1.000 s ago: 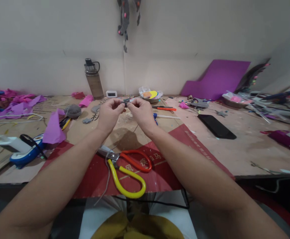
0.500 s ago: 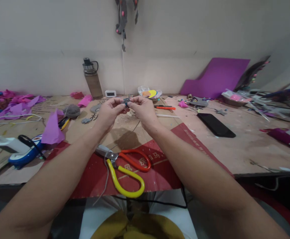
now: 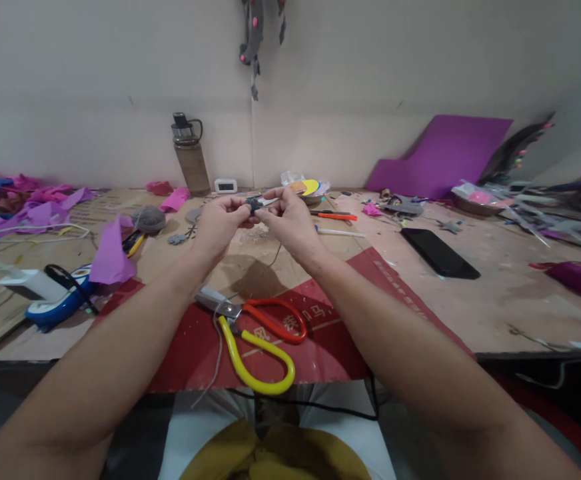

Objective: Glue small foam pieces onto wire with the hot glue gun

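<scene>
Above the middle of the work surface, my left hand pinches a small dark blue-grey piece between thumb and index finger. My right hand meets it from the other side, thumb at the piece and index finger curled above. A pale sliver shows by the right fingertips; what it is I cannot make out. The piece is partly hidden by fingers. Below my forearms lie scissors with one red and one yellow handle, a grey cord across them, on a red printed sheet.
Left are a grey yarn ball, purple scraps and a blue power strip with a white plug. A bottle stands at the wall. An orange cutter, a white stick and a black phone lie right.
The view has shifted slightly, moving the scene a little to the right in the picture. My right index finger has lifted and curled away from the piece; my left hand keeps its pinch.
</scene>
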